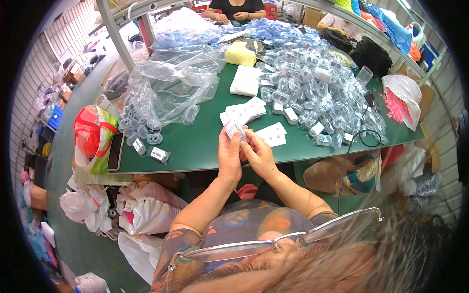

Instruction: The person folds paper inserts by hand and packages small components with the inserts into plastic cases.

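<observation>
A green bench spans the middle of the frame. On it, right of centre, spreads a big heap of clear plastic packets, some bearing white labels. Left of centre lies a large, crumpled clear bag, and along the top is another heap, of bluish packets. A person in a black top sits at the upper centre, both hands above the far side of the bench. At the bench's left end stands a red, white and green carrier bag; at its right end, a white bag with pink pieces at its mouth. A yellow bundle sits at the upper centre, with a folded white packet just below it.

The left hand and right hand meet near the centre of the frame. Just above and to the right of them lie white sheets with small printed squares. A phone rests by the carrier bag, with two labelled packets to its right.

Smallest is the held packet, at frame centre, raised above the bench. The left fingers are closed on it; the right fingers are bunched against its right edge, and whether they grip it I cannot tell.
</observation>
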### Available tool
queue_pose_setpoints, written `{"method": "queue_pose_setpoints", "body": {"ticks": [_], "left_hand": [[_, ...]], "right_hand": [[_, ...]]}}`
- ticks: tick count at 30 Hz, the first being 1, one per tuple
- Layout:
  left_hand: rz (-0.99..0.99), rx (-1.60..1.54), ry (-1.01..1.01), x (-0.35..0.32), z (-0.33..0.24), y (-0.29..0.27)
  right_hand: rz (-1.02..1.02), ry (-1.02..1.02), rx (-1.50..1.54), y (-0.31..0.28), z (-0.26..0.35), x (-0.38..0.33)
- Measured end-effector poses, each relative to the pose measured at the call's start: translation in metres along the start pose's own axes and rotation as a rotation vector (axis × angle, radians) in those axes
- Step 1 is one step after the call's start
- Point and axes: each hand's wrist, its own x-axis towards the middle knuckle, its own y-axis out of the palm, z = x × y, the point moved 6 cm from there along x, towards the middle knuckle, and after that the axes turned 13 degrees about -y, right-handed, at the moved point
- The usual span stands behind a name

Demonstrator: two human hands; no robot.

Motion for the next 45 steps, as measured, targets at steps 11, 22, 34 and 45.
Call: {"method": "queue_pose_setpoints", "body": {"ticks": [11,22,34,45], "left_hand": [[-0.066,0.049,-0.011,0.001,0.001,0.005],[-0.055,0.152,-0.003,-0.015,-0.016,-0.016],[-0.028,0.239,-0.009,-0.009,-0.009,-0.043],[-0.011,0.207,-0.049,-0.007,-0.001,-0.031]], "right_hand": [[0.048,0.151,-0.002,-0.010,-0.023,0.000],[-0.208,0.003,-0.002,-0.132,0.020,0.103],[0.234,-0.064,-0.592,-0.131,0.015,0.058],[0.624,-0.387,-1.235,-0.093,0.032,0.037]]}}
